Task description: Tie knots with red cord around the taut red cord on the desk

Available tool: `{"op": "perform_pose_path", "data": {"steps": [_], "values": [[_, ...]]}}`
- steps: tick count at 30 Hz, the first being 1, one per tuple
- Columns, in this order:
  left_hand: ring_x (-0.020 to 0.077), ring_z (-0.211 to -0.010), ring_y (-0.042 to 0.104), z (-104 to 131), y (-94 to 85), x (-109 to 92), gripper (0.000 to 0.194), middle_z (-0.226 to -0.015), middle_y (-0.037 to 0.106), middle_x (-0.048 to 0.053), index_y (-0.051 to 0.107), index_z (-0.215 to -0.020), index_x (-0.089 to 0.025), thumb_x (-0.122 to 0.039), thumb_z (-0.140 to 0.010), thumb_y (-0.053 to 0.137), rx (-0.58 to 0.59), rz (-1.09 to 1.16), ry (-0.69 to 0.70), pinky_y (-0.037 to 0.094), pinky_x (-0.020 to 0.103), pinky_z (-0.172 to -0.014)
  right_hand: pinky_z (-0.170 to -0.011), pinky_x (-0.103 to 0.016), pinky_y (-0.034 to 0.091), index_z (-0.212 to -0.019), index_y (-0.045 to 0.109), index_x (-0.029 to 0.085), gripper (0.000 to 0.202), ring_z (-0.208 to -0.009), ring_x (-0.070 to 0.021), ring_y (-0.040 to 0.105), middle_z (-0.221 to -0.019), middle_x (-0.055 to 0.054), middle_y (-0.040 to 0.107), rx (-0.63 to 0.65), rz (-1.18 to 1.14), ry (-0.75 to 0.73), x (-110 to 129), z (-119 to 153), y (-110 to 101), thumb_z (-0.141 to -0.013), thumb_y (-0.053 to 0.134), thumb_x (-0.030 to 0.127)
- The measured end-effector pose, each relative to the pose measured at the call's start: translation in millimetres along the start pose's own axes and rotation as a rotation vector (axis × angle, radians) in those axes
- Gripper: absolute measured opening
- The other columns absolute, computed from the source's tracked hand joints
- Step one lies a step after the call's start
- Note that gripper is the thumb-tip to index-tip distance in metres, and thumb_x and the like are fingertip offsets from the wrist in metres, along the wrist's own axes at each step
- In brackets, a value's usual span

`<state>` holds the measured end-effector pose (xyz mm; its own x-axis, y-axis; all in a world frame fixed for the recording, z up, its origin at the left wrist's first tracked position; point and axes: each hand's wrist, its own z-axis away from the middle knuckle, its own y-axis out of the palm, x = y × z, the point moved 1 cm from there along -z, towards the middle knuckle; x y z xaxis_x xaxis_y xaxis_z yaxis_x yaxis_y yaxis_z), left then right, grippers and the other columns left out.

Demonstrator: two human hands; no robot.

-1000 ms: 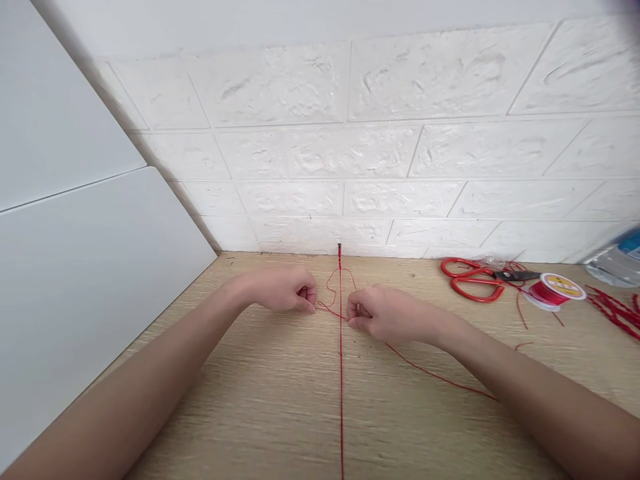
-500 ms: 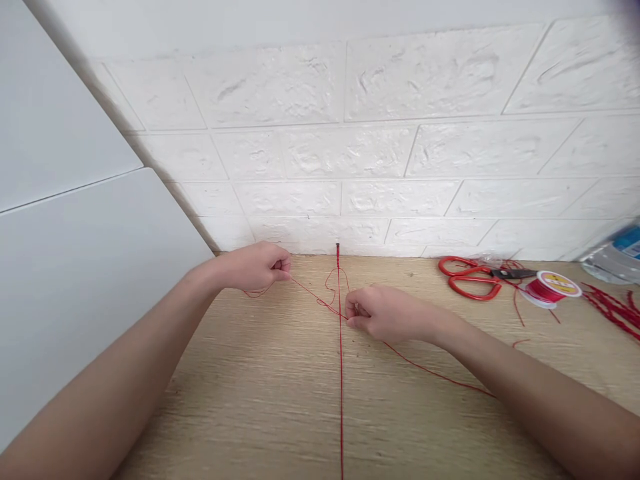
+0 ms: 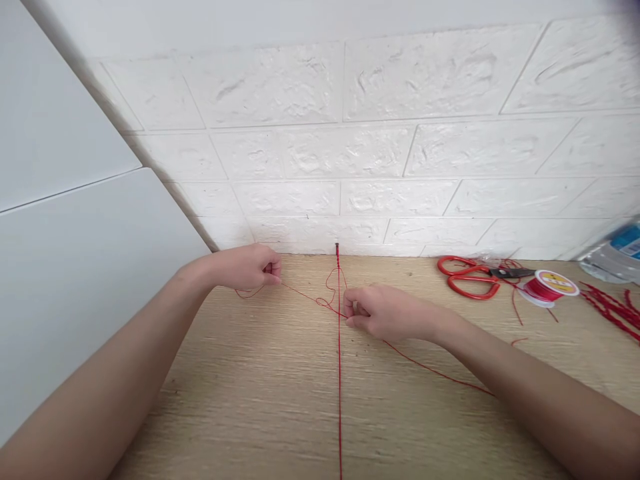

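A straight red cord runs from a small dark nail or hook at the wall's foot down towards me. Its top end is a short knotted stretch. My left hand, left of the cord, pinches a thin red thread. My right hand, just right of the cord, is closed on the same thread where it crosses the cord. Small loose loops of thread lie between the hands. One tail hangs beneath my left hand, and another trails from under my right hand towards the forearm.
Red-handled scissors lie at the right, beside a spool of red thread. Several braided red cords and a clear container with a blue label are farther right. A white brick-pattern wall stands behind; a white panel is at left.
My left hand has moved slightly left, drawing the thread out and making the loop near the cord smaller. My right hand has stayed almost in place.
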<state>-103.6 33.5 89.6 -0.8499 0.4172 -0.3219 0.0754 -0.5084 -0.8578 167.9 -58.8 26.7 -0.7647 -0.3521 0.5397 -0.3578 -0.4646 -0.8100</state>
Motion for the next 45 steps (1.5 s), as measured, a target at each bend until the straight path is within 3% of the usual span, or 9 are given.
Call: {"op": "perform_pose_path", "data": {"steps": [4,8,10,16,25,29,37,42,45], "values": [[0.0176,-0.067,0.058,-5,7.3,4,0.021,-0.083,0.069,0.004,0.065,-0.084,-0.021,-0.038,-0.072,0.069,0.041,-0.014,-0.019,0.035,0.025,-0.056,-0.059,-0.026,0.035,-0.098,0.056,0.022,0.013,-0.074,-0.0155,0.058,-0.09,-0.001,0.068,-0.004,-0.049,0.013,-2,1,-1,-0.086,0.059,0.027],[0.0176,-0.07,0.06,-10,16.3,-3,0.045,-0.091,0.069,0.004,0.065,-0.108,-0.023,-0.047,-0.071,0.072,-0.059,0.023,0.013,0.034,0.025,-0.057,-0.061,-0.026,0.037,-0.1,0.053,0.022,0.017,-0.078,-0.0162,0.059,-0.095,-0.002,0.068,-0.001,-0.079,0.009,-1,2,-2,-0.087,0.06,0.03],[0.0173,-0.072,0.06,-13,21.3,-10,0.046,-0.093,0.069,0.004,0.064,-0.112,-0.023,-0.048,-0.074,0.07,-0.076,0.046,0.062,0.035,0.025,-0.058,-0.061,-0.027,0.037,-0.098,0.053,0.022,0.016,-0.076,-0.0163,0.058,-0.094,-0.002,0.067,-0.007,-0.056,0.011,-1,2,-1,-0.088,0.059,0.031],[0.0149,-0.069,0.056,-22,28.1,-15,0.022,-0.08,0.067,0.002,0.067,-0.083,-0.019,-0.04,-0.082,0.061,0.086,0.035,0.173,0.036,0.025,-0.059,-0.059,-0.027,0.037,-0.098,0.055,0.024,0.014,-0.074,-0.0166,0.059,-0.091,0.0,0.068,-0.002,-0.038,0.031,-3,1,0,-0.089,0.058,0.034],[0.0135,-0.067,0.056,-23,23.4,-10,0.02,-0.076,0.067,0.001,0.07,-0.083,-0.018,-0.036,-0.081,0.064,0.127,0.005,0.19,0.037,0.024,-0.058,-0.057,-0.026,0.035,-0.104,0.051,0.023,0.026,-0.073,-0.0159,0.058,-0.092,-0.001,0.068,-0.032,-0.078,0.053,-2,2,-2,-0.085,0.064,0.036],[0.013,-0.067,0.055,-25,25.7,-5,0.021,-0.075,0.066,0.001,0.07,-0.082,-0.017,-0.037,-0.08,0.065,0.126,0.047,0.208,0.038,0.023,-0.058,-0.056,-0.026,0.035,-0.092,0.057,0.022,0.017,-0.07,-0.0154,0.057,-0.085,0.0,0.068,-0.024,-0.044,0.074,-5,1,-3,-0.085,0.064,0.036],[0.012,-0.063,0.051,-28,25.7,7,0.024,-0.069,0.06,-0.001,0.072,-0.082,-0.018,-0.042,-0.077,0.069,0.146,0.066,0.179,0.035,0.023,-0.055,-0.052,-0.025,0.034,-0.078,0.067,0.021,0.005,-0.063,-0.0132,0.056,-0.071,0.002,0.067,0.159,0.012,0.093,-11,7,-19,-0.078,0.064,0.025],[0.0114,-0.061,0.05,-27,24.3,6,0.023,-0.068,0.058,-0.001,0.071,-0.08,-0.018,-0.04,-0.076,0.07,0.158,0.057,0.195,0.035,0.023,-0.054,-0.051,-0.027,0.033,-0.075,0.07,0.022,0.012,-0.062,-0.0152,0.057,-0.074,0.001,0.07,0.322,0.119,0.14,-22,21,-35,-0.073,0.07,0.033],[0.0114,-0.062,0.05,-27,23.9,6,0.023,-0.07,0.059,-0.001,0.071,-0.081,-0.018,-0.04,-0.077,0.07,0.161,0.054,0.197,0.035,0.023,-0.054,-0.053,-0.027,0.035,-0.079,0.068,0.022,0.028,-0.065,-0.0169,0.059,-0.077,0.0,0.071,0.257,0.131,0.126,-21,20,-36,-0.075,0.071,0.05]]}}
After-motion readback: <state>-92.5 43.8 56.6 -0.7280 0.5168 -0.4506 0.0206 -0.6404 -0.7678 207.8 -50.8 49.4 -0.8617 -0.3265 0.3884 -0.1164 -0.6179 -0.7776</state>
